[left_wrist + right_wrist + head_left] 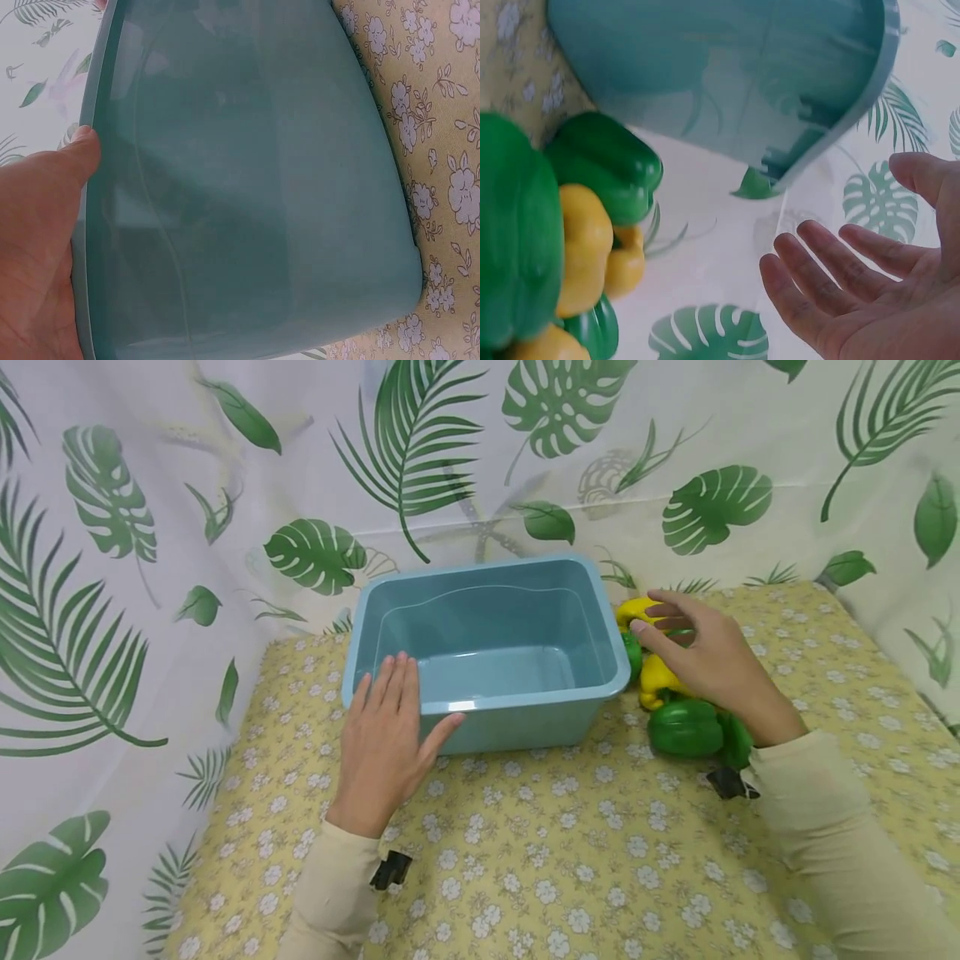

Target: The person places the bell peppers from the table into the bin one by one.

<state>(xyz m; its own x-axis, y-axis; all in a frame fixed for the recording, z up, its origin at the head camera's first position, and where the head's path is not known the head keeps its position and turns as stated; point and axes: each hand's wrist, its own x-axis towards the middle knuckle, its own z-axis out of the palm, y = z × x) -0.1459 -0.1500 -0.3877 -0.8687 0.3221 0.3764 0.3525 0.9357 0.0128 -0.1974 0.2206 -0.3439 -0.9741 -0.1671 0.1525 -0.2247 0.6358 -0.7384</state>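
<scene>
A blue-green plastic tub (517,722) stands on the table with nothing inside it. My left hand (382,735) lies flat over its near left rim, fingers straight and thumb out to the side. In the left wrist view the thumb (84,150) rests along the rim of the tub (225,187). My right hand (708,647) hovers right of the tub, fingers spread and slightly bent, holding nothing. Below it are yellow bell peppers (658,681) and green bell peppers (686,728), bunched by the tub's right end. The right wrist view shows the right hand (870,277) apart from them.
A yellow flowered cloth (525,860) covers the table. Behind and to the left hangs a white curtain (247,510) printed with green leaves. Dark clips or mounts sit at both wrists, by the beige sleeves (832,827).
</scene>
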